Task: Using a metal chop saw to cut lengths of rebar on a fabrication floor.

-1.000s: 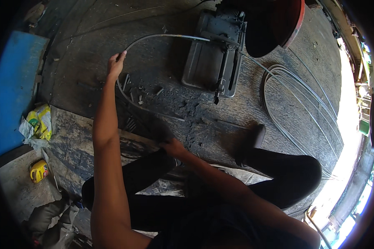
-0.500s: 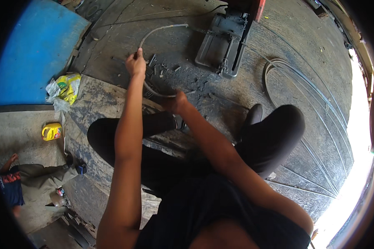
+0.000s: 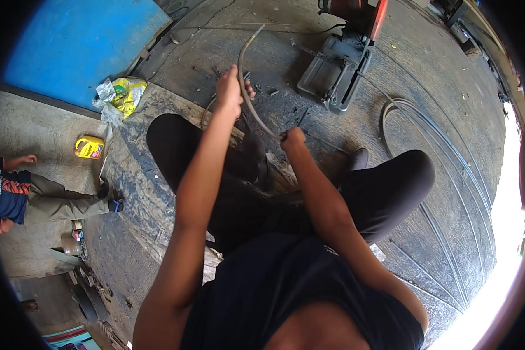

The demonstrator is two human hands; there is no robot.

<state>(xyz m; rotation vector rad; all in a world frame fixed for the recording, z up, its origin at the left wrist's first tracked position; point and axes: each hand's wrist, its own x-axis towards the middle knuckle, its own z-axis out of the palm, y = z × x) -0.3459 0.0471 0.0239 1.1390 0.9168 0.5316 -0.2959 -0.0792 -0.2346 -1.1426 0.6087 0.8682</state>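
A curved grey metal rod (image 3: pixel 253 109) is between my two hands, its free end pointing up and away from me. My left hand (image 3: pixel 230 96) is loosely around its middle, thumb up, with fingertips showing past the rod. My right hand (image 3: pixel 293 139) is closed in a fist on the rod's near end, which it hides. Beyond the hands, short dark metal offcuts (image 3: pixel 274 92) lie scattered on the blackened floor. A second thin curved piece (image 3: pixel 206 111) shows partly behind my left wrist.
A cut-off saw with a dark base (image 3: pixel 325 76) and red arm stands ahead. Coiled metal rods (image 3: pixel 385 121) spread along the right. To the left lie a blue panel (image 3: pixel 81 46), a yellow bag (image 3: pixel 129 95) and a yellow jug (image 3: pixel 89 147). Another person (image 3: pixel 52 198) is at far left.
The rod has swung more upright and moved rightward with both hands. My left hand's grip has loosened. The view has shifted, showing more of the other person.
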